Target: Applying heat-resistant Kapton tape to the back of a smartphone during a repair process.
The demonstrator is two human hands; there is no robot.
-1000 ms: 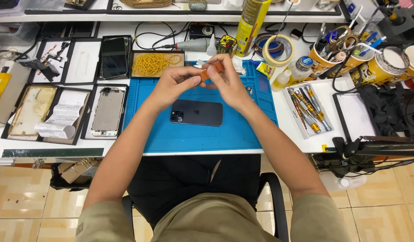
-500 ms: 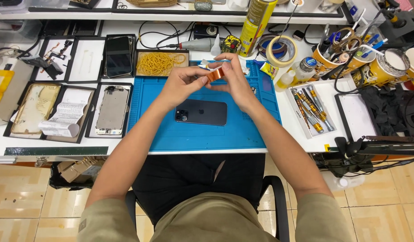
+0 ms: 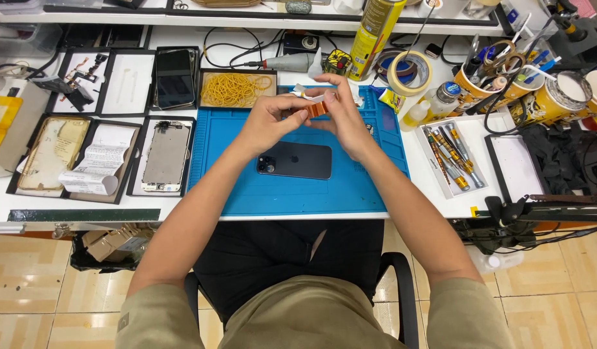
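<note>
At a cluttered repair bench, a person is pinching a small orange strip (image 3: 317, 108) between the fingertips of both hands, the left hand (image 3: 267, 123) and the right hand (image 3: 344, 119) closing narrowly on it from either side. Just below the fingers, a dark phone (image 3: 295, 160) is lying back-up on the blue work mat (image 3: 234, 184). Just beyond the left fingers, a tray of yellow rubber bands (image 3: 236, 89) is sitting; screwdrivers (image 3: 450, 154) are lying well right of the right hand.
</note>
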